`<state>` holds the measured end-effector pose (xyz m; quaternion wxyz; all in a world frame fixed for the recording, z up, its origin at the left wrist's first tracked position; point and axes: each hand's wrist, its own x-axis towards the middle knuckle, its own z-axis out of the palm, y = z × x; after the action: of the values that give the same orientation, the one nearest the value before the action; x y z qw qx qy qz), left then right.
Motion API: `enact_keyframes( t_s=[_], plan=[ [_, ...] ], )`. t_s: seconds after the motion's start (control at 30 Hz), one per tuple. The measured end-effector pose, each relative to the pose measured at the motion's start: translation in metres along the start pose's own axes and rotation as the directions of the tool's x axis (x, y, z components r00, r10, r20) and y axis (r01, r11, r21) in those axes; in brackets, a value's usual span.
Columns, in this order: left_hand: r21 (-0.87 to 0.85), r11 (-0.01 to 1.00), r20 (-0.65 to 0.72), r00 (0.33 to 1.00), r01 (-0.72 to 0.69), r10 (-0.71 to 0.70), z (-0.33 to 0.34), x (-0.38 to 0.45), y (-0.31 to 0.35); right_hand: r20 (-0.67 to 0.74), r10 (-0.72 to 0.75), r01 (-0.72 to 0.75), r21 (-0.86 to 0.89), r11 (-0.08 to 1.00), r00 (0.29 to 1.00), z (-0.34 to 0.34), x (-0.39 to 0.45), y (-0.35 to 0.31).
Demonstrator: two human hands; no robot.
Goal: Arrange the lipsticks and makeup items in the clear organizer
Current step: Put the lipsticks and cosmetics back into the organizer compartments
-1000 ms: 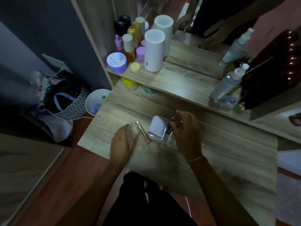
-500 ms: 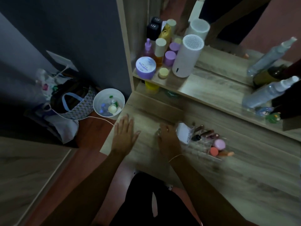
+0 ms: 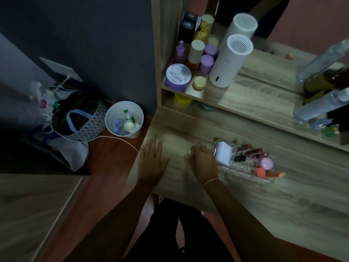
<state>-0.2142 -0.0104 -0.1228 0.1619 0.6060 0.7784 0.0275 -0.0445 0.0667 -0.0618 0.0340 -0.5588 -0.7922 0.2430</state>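
Observation:
The clear organizer (image 3: 268,179) lies on the wooden vanity top, just right of my right hand. It holds a white compact (image 3: 223,153), several dark lip tubes (image 3: 252,151), a pink round item (image 3: 266,163) and a coral one (image 3: 261,172). My right hand (image 3: 203,162) is curled into a fist on the top, its knuckles at the organizer's left end. Something small glints at the fingertips, and I cannot tell what it is. My left hand (image 3: 151,159) lies flat, fingers spread, near the top's left edge.
A raised shelf behind carries a white cylinder device (image 3: 229,61), a purple jar (image 3: 177,75), several bottles and spray bottles (image 3: 319,105), with a mirror behind. On the floor at the left stand a white bin (image 3: 123,121) and a bag (image 3: 75,118).
My right hand has left the top of the organizer and now rests curled at its left end. My left hand has flattened onto the top. The view has swung left.

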Motion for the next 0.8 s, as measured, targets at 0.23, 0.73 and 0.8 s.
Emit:
enact_keyframes(
  t_s=[0.23,0.73,0.8],
  plan=[
    [0.037,0.999,-0.045,0.999,-0.015,0.017,0.003,0.000,-0.001,-0.103,0.021,0.004,0.236,0.972,0.994,-0.007,-0.010,-0.005],
    [-0.147,0.896,-0.091,0.907,-0.420,0.410,0.016,-0.011,0.076,-0.383,0.100,0.046,0.354,0.934,0.918,-0.061,-0.073,0.048],
    [-0.155,0.855,-0.108,0.869,-0.495,0.483,0.019,-0.013,0.097,-0.442,0.133,0.046,0.373,0.927,0.887,-0.073,-0.085,0.064]
  ],
)
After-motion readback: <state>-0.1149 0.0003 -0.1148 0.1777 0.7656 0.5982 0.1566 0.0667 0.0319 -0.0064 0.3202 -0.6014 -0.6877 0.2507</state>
